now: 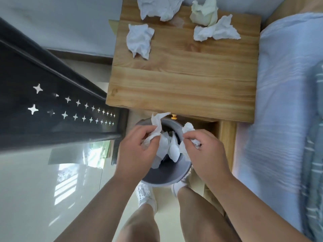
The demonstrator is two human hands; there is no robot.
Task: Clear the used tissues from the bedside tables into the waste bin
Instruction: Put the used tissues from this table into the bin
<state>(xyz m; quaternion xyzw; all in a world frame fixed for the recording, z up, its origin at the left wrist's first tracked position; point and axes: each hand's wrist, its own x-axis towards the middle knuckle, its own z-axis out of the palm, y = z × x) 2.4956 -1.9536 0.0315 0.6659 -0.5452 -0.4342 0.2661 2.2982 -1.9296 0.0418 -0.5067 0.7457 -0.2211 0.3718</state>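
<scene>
Both hands, left hand (139, 147) and right hand (202, 145), clenched on tissues above the waste bin (167, 179); four tissues (139, 39) remain on the worktop (183, 81). Risk: light paper drifting past the rim on release.

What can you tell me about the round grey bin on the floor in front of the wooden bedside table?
The round grey waste bin looks like smooth plastic, with a wide sloping rim and a dark inside. It stands upright on the pale floor, just before the wooden bedside table, close to the person's white shoes. Crumpled white tissues already lie inside it. Both hands hover over its mouth, the left hand and the right hand each gripping a crumpled white tissue. Its base is hidden from view.
</scene>
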